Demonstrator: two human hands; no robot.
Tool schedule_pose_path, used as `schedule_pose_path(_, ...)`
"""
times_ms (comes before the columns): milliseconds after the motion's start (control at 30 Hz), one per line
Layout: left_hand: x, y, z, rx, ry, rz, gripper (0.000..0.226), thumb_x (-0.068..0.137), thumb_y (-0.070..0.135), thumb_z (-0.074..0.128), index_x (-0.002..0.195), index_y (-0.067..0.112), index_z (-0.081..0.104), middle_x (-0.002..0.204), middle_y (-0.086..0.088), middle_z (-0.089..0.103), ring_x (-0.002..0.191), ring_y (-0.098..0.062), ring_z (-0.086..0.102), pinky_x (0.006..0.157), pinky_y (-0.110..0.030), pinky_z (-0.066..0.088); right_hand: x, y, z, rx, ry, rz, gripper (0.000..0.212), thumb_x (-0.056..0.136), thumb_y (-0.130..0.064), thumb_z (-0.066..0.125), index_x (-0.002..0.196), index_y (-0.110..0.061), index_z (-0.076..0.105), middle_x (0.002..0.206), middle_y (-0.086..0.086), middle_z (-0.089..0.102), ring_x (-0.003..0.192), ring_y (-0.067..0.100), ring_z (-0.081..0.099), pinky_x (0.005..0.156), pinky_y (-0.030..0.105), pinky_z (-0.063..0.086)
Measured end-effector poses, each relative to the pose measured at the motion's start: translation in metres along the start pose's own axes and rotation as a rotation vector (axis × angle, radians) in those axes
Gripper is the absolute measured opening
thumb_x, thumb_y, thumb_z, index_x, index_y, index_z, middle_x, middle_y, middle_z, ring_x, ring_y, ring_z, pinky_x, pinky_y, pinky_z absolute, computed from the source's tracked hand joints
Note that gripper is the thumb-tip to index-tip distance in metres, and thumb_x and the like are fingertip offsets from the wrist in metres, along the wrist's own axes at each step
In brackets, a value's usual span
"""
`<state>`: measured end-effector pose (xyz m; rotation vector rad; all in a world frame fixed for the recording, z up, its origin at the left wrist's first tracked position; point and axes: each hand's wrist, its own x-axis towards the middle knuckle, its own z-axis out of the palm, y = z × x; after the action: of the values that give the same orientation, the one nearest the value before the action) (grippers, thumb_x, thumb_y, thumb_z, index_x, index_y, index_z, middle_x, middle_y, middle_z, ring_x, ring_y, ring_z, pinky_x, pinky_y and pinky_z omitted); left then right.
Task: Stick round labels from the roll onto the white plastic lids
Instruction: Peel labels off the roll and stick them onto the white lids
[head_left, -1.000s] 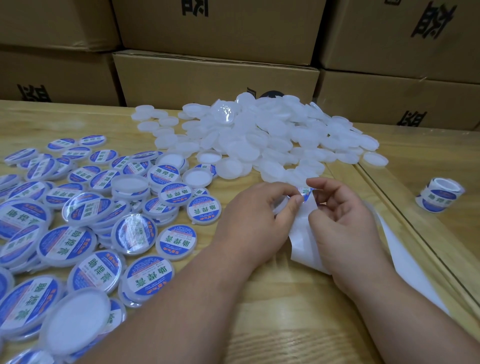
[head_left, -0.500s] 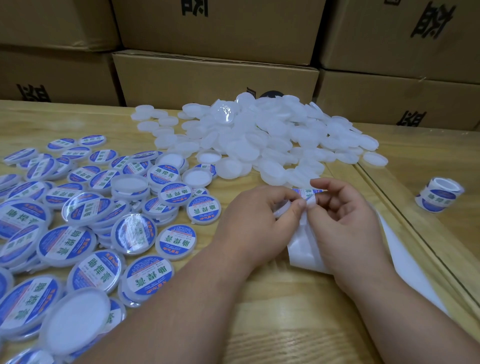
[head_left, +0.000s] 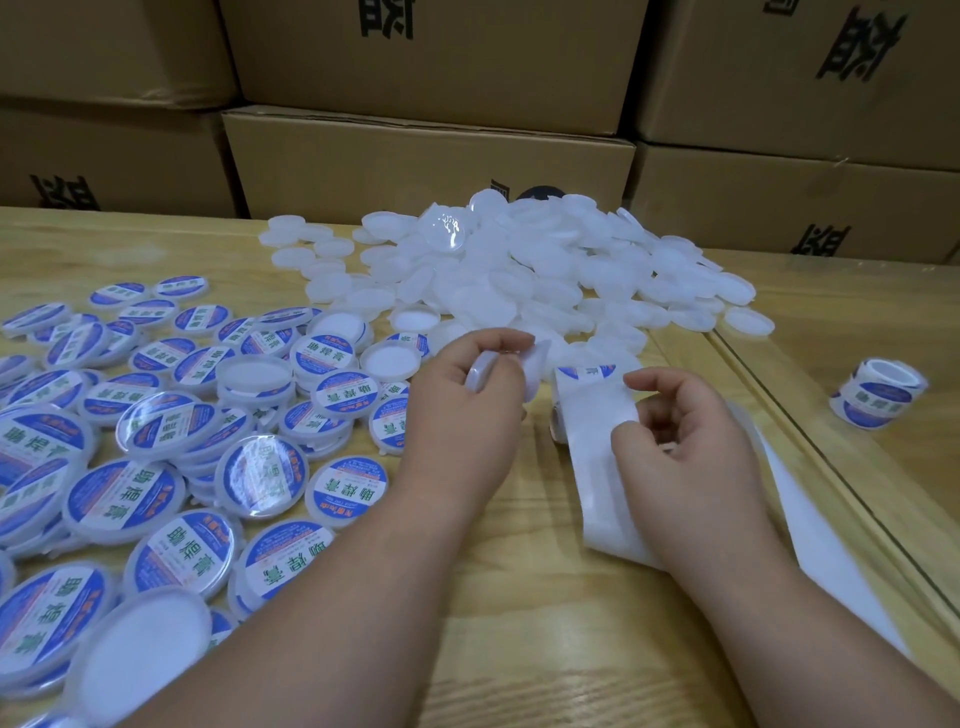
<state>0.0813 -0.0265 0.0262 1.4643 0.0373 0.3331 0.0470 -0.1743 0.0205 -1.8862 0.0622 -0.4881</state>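
Labelled lids (head_left: 156, 467) cover the table (head_left: 519, 623) at left; the left hand (head_left: 462, 410) holds a lid (head_left: 480, 371) on edge, fingers curled round it, and whether a label is on it I cannot tell; bare lids (head_left: 545, 270) are heaped behind; the right hand (head_left: 685, 447) pinches the liner strip (head_left: 597, 410), next label (head_left: 587, 371) at its top; a spare roll (head_left: 878, 392) stands far right. Likely risks: the label folding onto itself or landing off-centre, since the lid is tilted.
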Motion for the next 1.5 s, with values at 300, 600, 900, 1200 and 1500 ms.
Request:
schedule_pose_path(300, -0.006, 0.001, 0.002, -0.014, -0.165, 0.022, 0.021, 0.076, 0.022, 0.055, 0.077, 0.027, 0.075, 0.063, 0.014, 0.065, 0.053, -0.007, 0.054, 0.052, -0.013, 0.044, -0.006, -0.008, -0.001, -0.169, 0.044, -0.435, 0.050, 0.090, 0.001, 0.067, 0.108, -0.045, 0.064, 0.121, -0.020, 0.051, 0.126, 0.014, 0.050, 0.099, 0.013, 0.036)
schedule_pose_path(600, -0.005, 0.000, 0.000, -0.084, -0.278, 0.013, 0.020, 0.080, 0.024, 0.054, 0.076, 0.027, 0.073, 0.073, 0.009, 0.066, 0.053, -0.016, 0.053, 0.049, -0.019, 0.041, -0.005, -0.008, -0.002, -0.093, 0.066, -0.319, 0.026, 0.086, -0.010, 0.076, 0.086, -0.035, 0.068, 0.105, -0.011, 0.060, 0.103, 0.007, 0.058, 0.083, 0.008, 0.038)
schedule_pose_path(900, 0.002, -0.001, -0.005, -0.420, -0.323, -0.067, 0.027, 0.086, 0.029, 0.036, 0.109, 0.022, 0.048, 0.087, -0.016, 0.074, 0.050, -0.027, 0.053, 0.045, -0.028, 0.027, -0.006, -0.011, -0.003, 0.125, 0.028, -0.275, 0.009, 0.086, -0.019, 0.064, 0.081, -0.026, 0.066, 0.095, -0.013, 0.065, 0.096, 0.013, 0.062, 0.083, 0.023, 0.047)
schedule_pose_path(1200, 0.000, 0.000, -0.001, -0.472, -0.438, -0.191, 0.041, 0.097, 0.053, 0.039, 0.103, 0.025, 0.067, 0.116, -0.019, 0.073, 0.067, -0.027, 0.059, 0.044, -0.026, 0.028, -0.006, -0.007, 0.000, 0.269, -0.204, -0.106, 0.013, 0.089, -0.017, 0.069, 0.077, -0.017, 0.072, 0.125, -0.002, 0.061, 0.129, 0.010, 0.053, 0.103, 0.034, 0.049)
schedule_pose_path(1500, -0.001, -0.002, 0.001, -0.402, -0.517, -0.165, 0.032, 0.084, 0.026, 0.040, 0.104, 0.019, 0.063, 0.112, -0.016, 0.075, 0.052, -0.024, 0.056, 0.043, -0.027, 0.022, -0.004, -0.007, 0.002, 0.111, -0.007, 0.062, 0.013, 0.091, -0.020, 0.071, 0.081, -0.015, 0.076, 0.118, -0.016, 0.057, 0.088, -0.005, 0.063, 0.078, 0.014, 0.047)
